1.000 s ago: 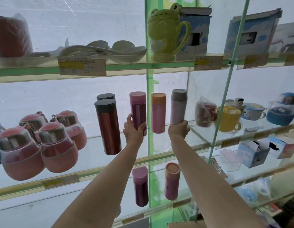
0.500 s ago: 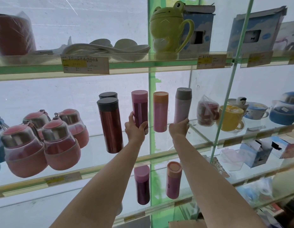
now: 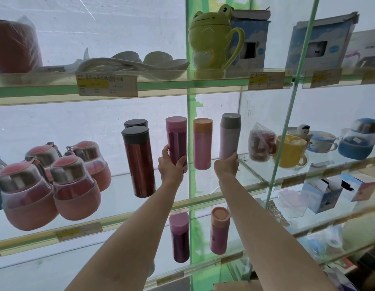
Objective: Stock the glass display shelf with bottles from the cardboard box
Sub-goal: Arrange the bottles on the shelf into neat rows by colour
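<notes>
Both my arms reach up to the middle glass shelf (image 3: 253, 177). My left hand (image 3: 170, 168) grips the lower part of a dark magenta bottle (image 3: 176, 139) with a pink cap, standing upright. My right hand (image 3: 226, 165) holds the base of a pale lilac bottle (image 3: 230, 136) with a grey cap, also upright. Between them stands a pink bottle with an orange cap (image 3: 202, 143). Two copper-red bottles with dark caps (image 3: 139, 160) stand to the left. A corner of the cardboard box (image 3: 238, 286) shows at the bottom edge.
Round pink bottles (image 3: 75, 185) fill the shelf's left side. Mugs and a bagged cup (image 3: 262, 141) sit to the right behind a glass divider (image 3: 287, 127). A frog mug (image 3: 211, 38) and dishes sit on the shelf above. Two bottles (image 3: 219, 229) stand on the shelf below.
The lilac bottle in my right hand has shifted slightly right and stands more upright. My left hand keeps its grip on the magenta bottle.
</notes>
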